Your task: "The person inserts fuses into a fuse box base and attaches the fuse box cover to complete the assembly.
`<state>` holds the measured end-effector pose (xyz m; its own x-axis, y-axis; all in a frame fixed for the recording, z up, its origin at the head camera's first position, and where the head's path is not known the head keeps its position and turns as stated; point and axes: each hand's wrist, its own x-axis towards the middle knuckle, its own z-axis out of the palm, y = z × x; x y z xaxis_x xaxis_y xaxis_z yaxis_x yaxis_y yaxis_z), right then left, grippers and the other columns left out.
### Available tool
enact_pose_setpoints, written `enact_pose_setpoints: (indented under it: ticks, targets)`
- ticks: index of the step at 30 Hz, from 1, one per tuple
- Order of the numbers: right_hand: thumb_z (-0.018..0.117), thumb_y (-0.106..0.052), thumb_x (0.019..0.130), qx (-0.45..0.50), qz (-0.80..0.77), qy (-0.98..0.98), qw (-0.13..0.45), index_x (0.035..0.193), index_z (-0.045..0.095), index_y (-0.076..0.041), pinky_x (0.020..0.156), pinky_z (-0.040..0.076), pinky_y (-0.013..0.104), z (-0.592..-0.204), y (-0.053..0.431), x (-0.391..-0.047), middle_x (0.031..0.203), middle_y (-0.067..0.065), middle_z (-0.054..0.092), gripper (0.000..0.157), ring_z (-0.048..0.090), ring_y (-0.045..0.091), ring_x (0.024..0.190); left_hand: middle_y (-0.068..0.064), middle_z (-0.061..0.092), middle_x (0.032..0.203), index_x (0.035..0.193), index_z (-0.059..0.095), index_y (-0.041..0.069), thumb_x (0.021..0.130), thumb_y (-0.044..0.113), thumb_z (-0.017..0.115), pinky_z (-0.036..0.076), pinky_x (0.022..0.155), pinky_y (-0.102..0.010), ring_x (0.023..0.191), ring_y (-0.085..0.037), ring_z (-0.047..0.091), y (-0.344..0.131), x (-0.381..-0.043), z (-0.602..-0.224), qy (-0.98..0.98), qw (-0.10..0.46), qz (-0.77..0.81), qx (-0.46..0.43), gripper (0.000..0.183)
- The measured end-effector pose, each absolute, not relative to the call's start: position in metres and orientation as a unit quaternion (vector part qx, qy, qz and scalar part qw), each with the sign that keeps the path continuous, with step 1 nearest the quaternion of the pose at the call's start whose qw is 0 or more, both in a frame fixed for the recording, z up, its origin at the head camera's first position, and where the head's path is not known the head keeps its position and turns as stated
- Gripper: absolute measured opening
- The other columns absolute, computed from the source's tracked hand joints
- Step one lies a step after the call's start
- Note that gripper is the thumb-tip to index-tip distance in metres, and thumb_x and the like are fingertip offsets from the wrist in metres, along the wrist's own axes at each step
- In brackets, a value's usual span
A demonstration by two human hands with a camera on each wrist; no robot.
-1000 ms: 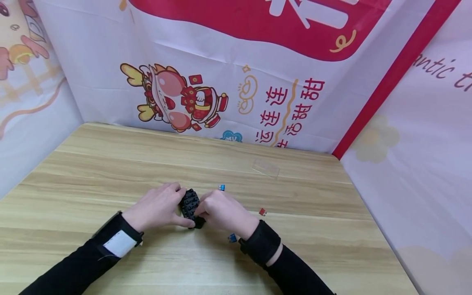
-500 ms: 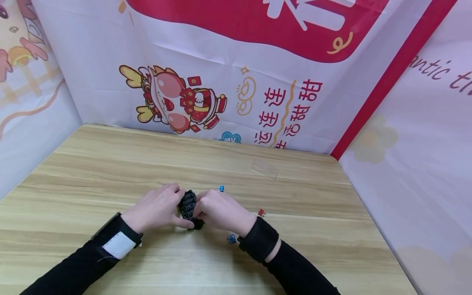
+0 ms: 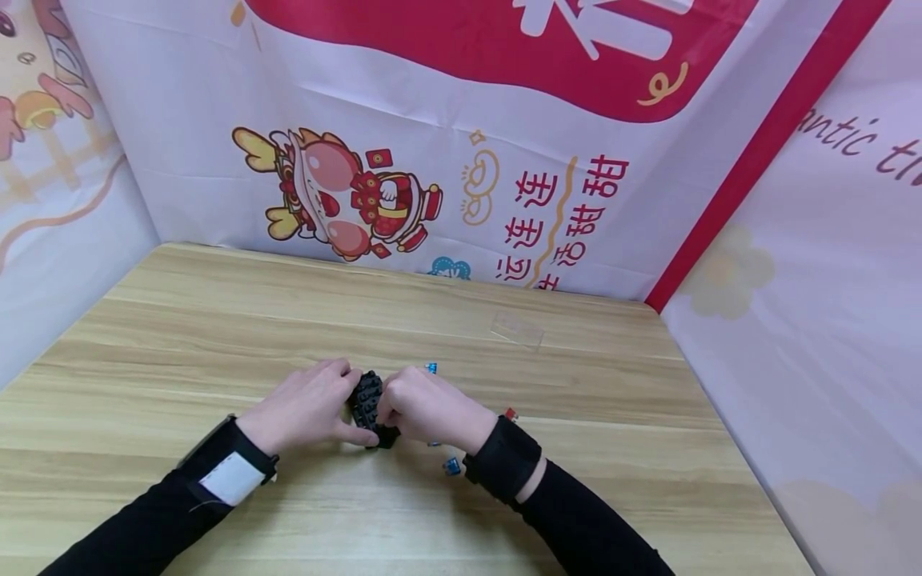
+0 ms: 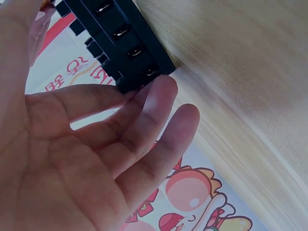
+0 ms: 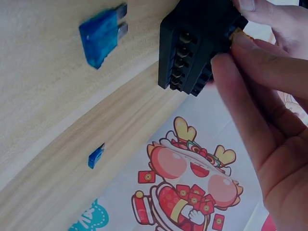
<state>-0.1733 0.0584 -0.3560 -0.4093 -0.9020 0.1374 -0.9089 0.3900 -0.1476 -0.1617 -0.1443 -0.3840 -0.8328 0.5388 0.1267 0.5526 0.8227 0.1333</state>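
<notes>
A black fuse block [image 3: 368,395] with rows of slots lies between both hands on the table. My left hand [image 3: 306,406] grips it from the left, thumb at its near end and fingers at its far end; the left wrist view shows fingertips [image 4: 163,86] against one end of the block. At the opposite side, my right hand [image 3: 435,410] pinches a small orange blade fuse [image 5: 236,34] right at the block's slots. Most of that fuse is hidden by the finger and thumb. In the right wrist view a blue blade fuse [image 5: 98,37] lies beside the block.
More loose fuses lie to the right: a blue one [image 3: 451,466] near the right wrist, another blue one [image 3: 432,368] behind the hand, and a red one [image 3: 511,414] partly behind the wristband. A clear plastic piece [image 3: 517,330] lies farther back, before the printed curtain [image 3: 403,96].
My right hand has shifted slightly and its wrist now covers part of the red fuse. A bit of blue shows beneath that hand. The left hand keeps its grip on the fuse block.
</notes>
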Motion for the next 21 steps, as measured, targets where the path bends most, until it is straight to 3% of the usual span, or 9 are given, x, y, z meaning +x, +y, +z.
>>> enact_pose_setpoints:
  ticks: [5, 14, 21]
  targets:
    - [0.069, 0.005, 0.078, 0.547, 0.113, -0.83, 0.006, 0.077, 0.075, -0.015, 0.068, 0.038, 0.006, -0.3551, 0.0591, -0.1753, 0.079, -0.009, 0.064, 0.02, 0.057, -0.004, 0.076, -0.006, 0.056, 0.098, 0.117, 0.061, 0.002, 0.064, 0.077, 0.064, 0.045, 0.063, -0.034, 0.08, -0.018, 0.054, -0.1439, -0.162, -0.3825, -0.955, 0.031, -0.086, -0.281, 0.092]
    - [0.067, 0.003, 0.081, 0.543, 0.091, -0.835, -0.001, 0.072, 0.072, -0.016, 0.057, 0.033, 0.009, -0.3541, 0.059, -0.1744, 0.07, -0.012, 0.053, 0.021, 0.042, 0.001, 0.063, -0.002, 0.053, 0.092, 0.113, 0.061, 0.003, 0.063, 0.075, 0.067, 0.042, 0.058, -0.03, 0.073, -0.014, 0.05, -0.1426, -0.1622, -0.3825, -0.956, 0.022, -0.1, -0.276, 0.088]
    - [0.067, 0.002, 0.082, 0.541, 0.089, -0.836, 0.005, 0.075, 0.073, -0.016, 0.059, 0.034, 0.008, -0.356, 0.06, -0.1736, 0.072, -0.012, 0.053, 0.02, 0.044, 0.0, 0.066, -0.003, 0.053, 0.094, 0.114, 0.061, 0.003, 0.062, 0.076, 0.067, 0.042, 0.058, -0.029, 0.073, -0.013, 0.05, -0.1417, -0.162, -0.3842, -0.956, 0.016, -0.105, -0.273, 0.089]
